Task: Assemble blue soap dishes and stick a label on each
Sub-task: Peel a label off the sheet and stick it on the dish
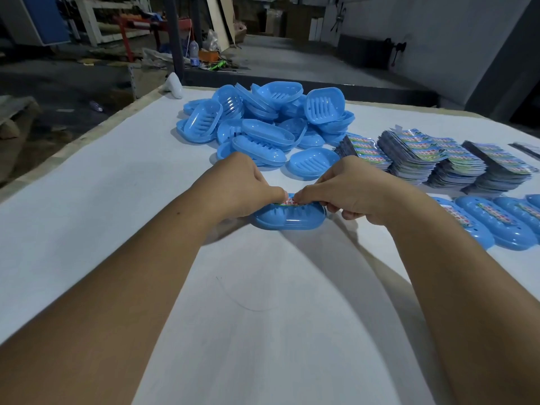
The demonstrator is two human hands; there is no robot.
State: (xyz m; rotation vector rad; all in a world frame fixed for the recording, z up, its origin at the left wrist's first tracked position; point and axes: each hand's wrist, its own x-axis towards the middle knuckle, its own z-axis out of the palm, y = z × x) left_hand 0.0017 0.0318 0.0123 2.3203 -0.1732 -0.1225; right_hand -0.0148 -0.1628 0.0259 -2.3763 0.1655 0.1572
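Near the middle of the white table [87, 200], a left hand [245, 187] and right hand [347, 190] are gripping a blue soap dish [287, 219] by its ends, thumbs pinching a colourful label [287, 202] onto its top. Uneven pressing may be skewing or creasing it. The print is too small to read.

One held soap dish [287, 219]; four label stacks [444, 159]; two hands [244, 185].

Bright overhead light on the table [87, 200]; soft shadows under both forearms. Background beyond the hands dim. Wide-angle bending at edges.
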